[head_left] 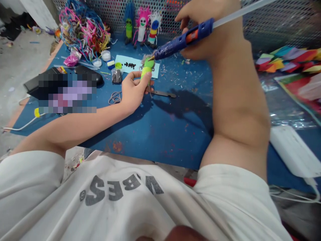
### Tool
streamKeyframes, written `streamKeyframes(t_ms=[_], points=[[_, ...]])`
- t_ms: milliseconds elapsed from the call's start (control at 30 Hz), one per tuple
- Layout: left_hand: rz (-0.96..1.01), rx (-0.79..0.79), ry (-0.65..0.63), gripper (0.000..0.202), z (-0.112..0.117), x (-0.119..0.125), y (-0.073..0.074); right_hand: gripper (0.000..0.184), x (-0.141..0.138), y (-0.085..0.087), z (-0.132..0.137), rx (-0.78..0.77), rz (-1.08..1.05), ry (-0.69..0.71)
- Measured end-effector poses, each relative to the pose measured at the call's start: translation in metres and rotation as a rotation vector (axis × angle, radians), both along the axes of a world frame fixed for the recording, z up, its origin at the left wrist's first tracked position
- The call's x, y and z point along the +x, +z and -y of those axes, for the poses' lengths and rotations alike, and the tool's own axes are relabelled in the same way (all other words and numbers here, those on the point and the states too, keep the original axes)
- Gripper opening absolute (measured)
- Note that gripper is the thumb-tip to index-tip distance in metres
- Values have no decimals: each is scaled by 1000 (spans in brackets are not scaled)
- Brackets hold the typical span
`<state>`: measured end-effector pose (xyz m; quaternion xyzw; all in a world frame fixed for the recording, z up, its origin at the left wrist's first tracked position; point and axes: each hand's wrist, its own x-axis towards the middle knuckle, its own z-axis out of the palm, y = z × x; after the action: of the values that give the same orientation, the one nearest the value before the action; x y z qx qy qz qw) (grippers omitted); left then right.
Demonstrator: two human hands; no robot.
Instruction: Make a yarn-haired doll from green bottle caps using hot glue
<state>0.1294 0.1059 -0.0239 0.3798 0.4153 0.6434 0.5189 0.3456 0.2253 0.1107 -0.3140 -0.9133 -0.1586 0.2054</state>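
Note:
My left hand (135,88) is closed around a small doll (146,71) with a yellow and green body and greyish yarn hair. In my right hand (208,36) is a blue hot glue gun (177,45), with a clear glue stick (240,14) sticking out of its back end. The gun's metal tip touches or nearly touches the green upper part of the doll; which one I cannot tell. Below the doll lies a flat grey metal strip (164,94) on the table. Grey cord (115,97) is coiled left of my left hand.
Behind stand three finished-looking yarn-haired dolls (141,28) against a perforated metal panel (107,15). A tangled yarn heap (82,31) fills the back left. Dark beads (129,65) lie on light blue paper (154,73). Coloured felt pieces (288,60) and a white power strip (296,150) are at right.

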Motion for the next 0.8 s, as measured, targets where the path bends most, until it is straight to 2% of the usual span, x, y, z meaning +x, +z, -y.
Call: streamKeyframes(t_ms=[100, 233, 433, 800], points=[[42, -32, -1, 48, 2, 2, 3, 71, -1, -1, 0, -11, 5, 1], [23, -1, 9, 51, 0, 3, 0, 76, 0, -2, 2, -27, -13, -36], [21, -6, 2, 51, -1, 4, -4, 66, -3, -1, 9, -43, -48, -79], [-49, -2, 20, 53, -4, 5, -7, 67, -4, -2, 7, -35, -27, -119]])
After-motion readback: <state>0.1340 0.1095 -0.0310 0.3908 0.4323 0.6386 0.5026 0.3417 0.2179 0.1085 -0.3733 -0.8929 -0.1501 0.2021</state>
